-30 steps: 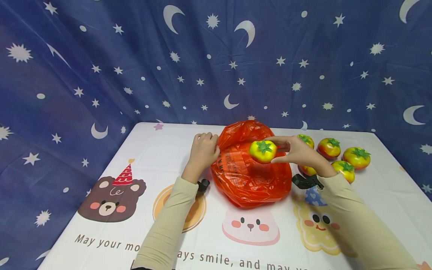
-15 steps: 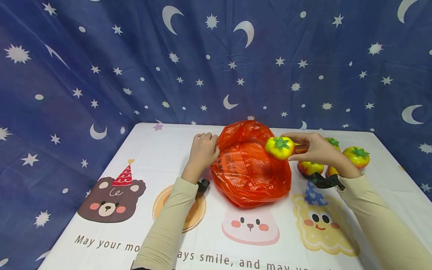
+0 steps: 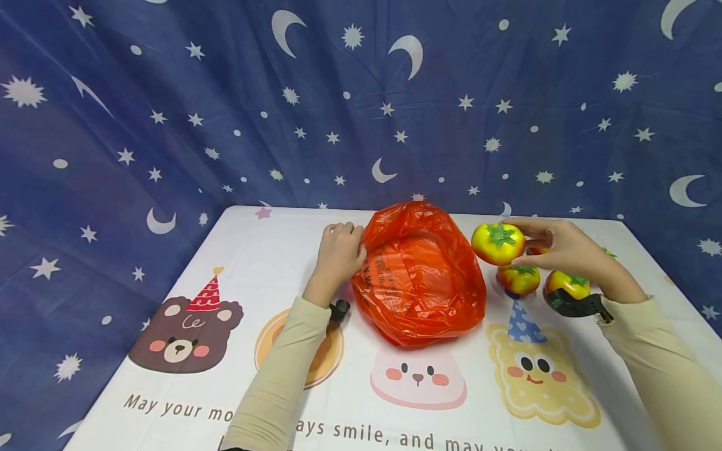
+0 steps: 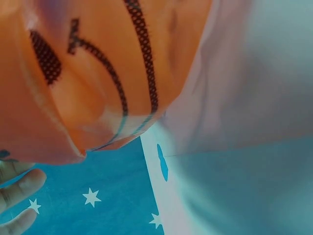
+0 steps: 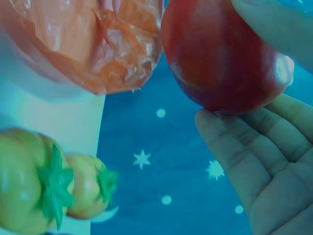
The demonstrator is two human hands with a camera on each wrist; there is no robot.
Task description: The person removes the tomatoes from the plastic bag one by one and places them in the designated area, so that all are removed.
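A red plastic bag (image 3: 417,300) lies on the table with its mouth wide and black print inside. My left hand (image 3: 340,250) grips the bag's left rim with curled fingers; the left wrist view has the printed plastic close up, fingertips (image 4: 30,181) by its edge. Between thumb and fingers, my right hand (image 3: 575,254) holds a yellow-and-red tomato (image 3: 497,243) with a green star-shaped top, just right of the bag's rim. The right wrist view shows this tomato's red underside (image 5: 220,54). Below it on the table sits another tomato (image 3: 517,280).
A further tomato (image 3: 566,285) sits under the right wrist, partly covered by the wrist camera (image 3: 575,305). More tomatoes are mostly hidden behind the right hand. A white printed tablecloth (image 3: 271,250) covers the table, and a blue star-patterned curtain (image 3: 316,75) hangs behind.
My right hand has carried the tomato rightward, from over the bag's mouth to beyond its right rim. The left hand stays at the left rim.
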